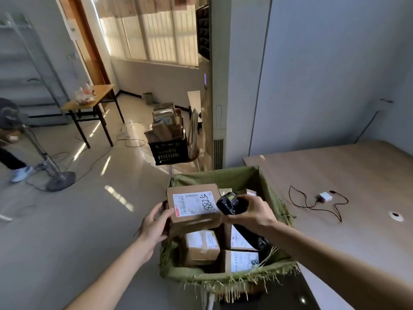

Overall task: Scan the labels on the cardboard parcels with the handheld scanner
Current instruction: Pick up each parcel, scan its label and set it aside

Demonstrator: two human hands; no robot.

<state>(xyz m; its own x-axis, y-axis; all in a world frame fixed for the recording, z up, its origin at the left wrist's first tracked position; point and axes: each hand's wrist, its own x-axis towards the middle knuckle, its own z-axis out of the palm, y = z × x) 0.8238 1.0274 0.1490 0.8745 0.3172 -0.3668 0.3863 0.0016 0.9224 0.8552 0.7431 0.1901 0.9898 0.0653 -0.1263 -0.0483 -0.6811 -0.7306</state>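
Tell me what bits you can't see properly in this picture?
All in the head view:
- Small print and barcodes on the held box's label: too small to read.
- Scanner handle: hidden inside the right hand.
- Boxes lower in the green sack: partly covered by the held box and right arm.
- Person at the left edge: cut off and blurred.
- Crate contents: too blurred.

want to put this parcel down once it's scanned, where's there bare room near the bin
The wooden tabletop right of the green-lined bin is mostly bare: free between the bin's right rim and the black cable with its white adapter, and nearer you below the cable. Inside the bin is crowded with labelled parcels.
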